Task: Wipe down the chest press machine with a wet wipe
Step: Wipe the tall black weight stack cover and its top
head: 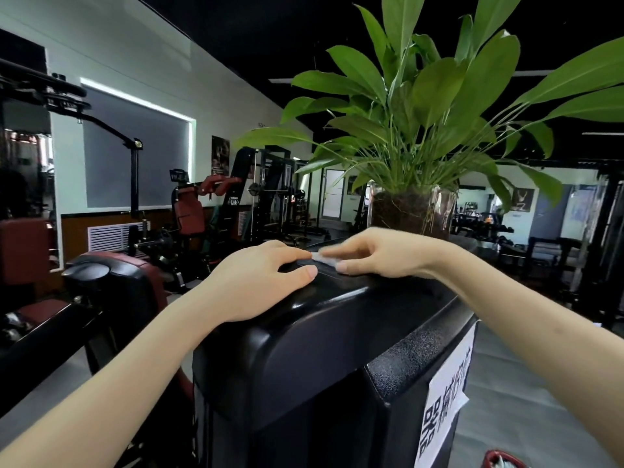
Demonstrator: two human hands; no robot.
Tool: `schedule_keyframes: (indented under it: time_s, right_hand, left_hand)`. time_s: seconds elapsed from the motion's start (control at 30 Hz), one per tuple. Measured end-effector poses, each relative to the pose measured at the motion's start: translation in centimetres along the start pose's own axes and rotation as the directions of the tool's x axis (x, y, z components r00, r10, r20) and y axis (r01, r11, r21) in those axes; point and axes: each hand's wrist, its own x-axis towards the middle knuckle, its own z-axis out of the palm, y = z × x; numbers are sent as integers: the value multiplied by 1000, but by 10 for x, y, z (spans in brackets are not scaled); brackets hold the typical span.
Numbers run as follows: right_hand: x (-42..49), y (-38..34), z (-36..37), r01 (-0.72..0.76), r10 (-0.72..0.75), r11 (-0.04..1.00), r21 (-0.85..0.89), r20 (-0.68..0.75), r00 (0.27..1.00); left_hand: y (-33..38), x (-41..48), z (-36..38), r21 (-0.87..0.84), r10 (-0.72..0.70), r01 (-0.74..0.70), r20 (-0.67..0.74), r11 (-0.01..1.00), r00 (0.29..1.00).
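The chest press machine's black weight-stack housing [324, 336] fills the lower middle, with its glossy top facing me. A dark flat packet [312, 264] lies on that top. My left hand [260, 282] rests on the housing, its fingers pressing down on the packet. My right hand [378, 253] reaches in from the right and pinches a small white tab or wipe [320, 257] at the packet between thumb and forefinger. The tab is blurred. The machine's dark red padded seat and arm [111, 275] are at the left.
A leafy green plant in a clear glass pot [412, 211] stands on the housing just behind my right hand. A white paper sign [445, 396] is stuck on the housing's right side. Other gym machines [189, 204] line the left wall; grey floor lies to the right.
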Motion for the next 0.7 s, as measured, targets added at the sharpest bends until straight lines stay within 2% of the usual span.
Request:
schedule_keyframes:
  time_s: [0.07,0.13,0.27,0.33,0.4,0.5,0.6,0.7]
  right_hand:
    - [7,0,1,11,-3,995,-97,84,996]
    - [11,3,-2,-6,10,992,-128,30,1000]
    - [13,26,-12,-174,164,943,-283,-59,985]
    - [14,32,-12,-233,224,943,-236,-64,972]
    - [16,27,-9,-234,228,954,-187,-51,972]
    - [13,6,1,-136,134,991,11,82,988]
    - [3,-8,5,-71,36,988,135,244,969]
    - [1,-2,-2,-122,78,979,165,249,965]
  left_hand:
    - [-1,0,0,-1,7,-7,2,1000,1000]
    - [-1,1,0,2,14,-14,5,1000,1000]
    - [-3,1,1,-32,5,-5,-9,999,1000]
    - [-4,1,1,-39,0,-1,-17,999,1000]
    - [-4,2,2,-30,1,-2,-20,1000,1000]
    - [-3,2,2,-18,9,-9,-18,1000,1000]
    - [-3,1,2,-16,19,-19,-39,1000,999]
    - [-4,0,2,-16,11,-12,-52,1000,999]
